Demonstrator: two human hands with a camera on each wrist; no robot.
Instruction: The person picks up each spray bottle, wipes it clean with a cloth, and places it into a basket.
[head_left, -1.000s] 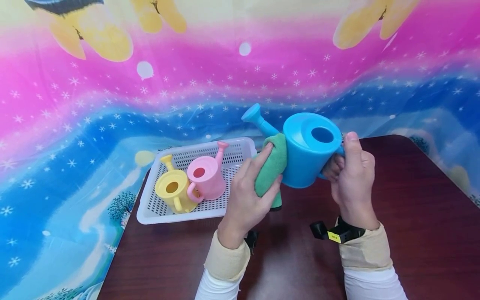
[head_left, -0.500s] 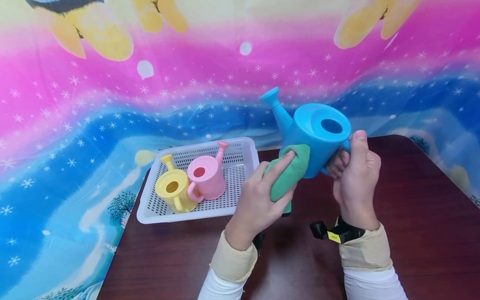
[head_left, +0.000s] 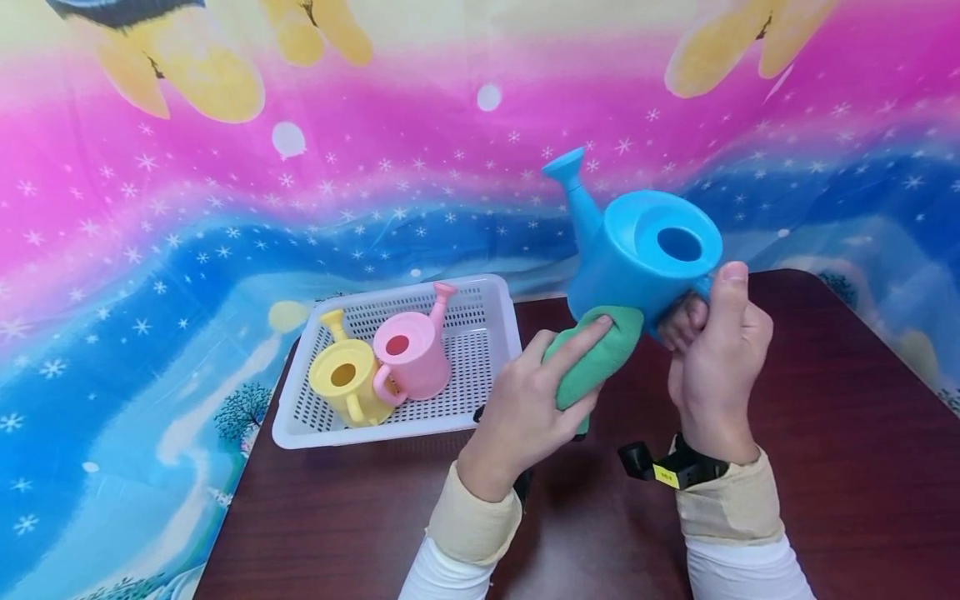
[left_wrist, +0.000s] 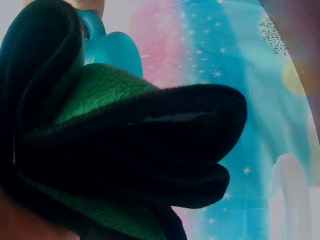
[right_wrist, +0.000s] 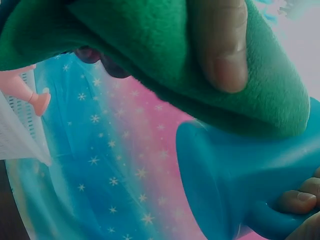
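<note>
My right hand grips the handle of a blue toy watering can, thumb up. The can is tilted above the table, its spout rising to the upper left. A folded green cloth is held in my left hand against the can's lower body. In the right wrist view, a left-hand finger presses the cloth beside the can's base. Folds of the dark-edged cloth fill much of the left wrist view and hide most of the can.
On the left of the dark wooden table stands a white perforated basket. Inside are a yellow watering can and a pink one, side by side. A patterned backdrop hangs behind the table.
The blue can has risen and shifted right, tilting more with its spout swung upward. My left hand and the cloth have followed rightward, sliding lower on its body. The basket has stayed put.
</note>
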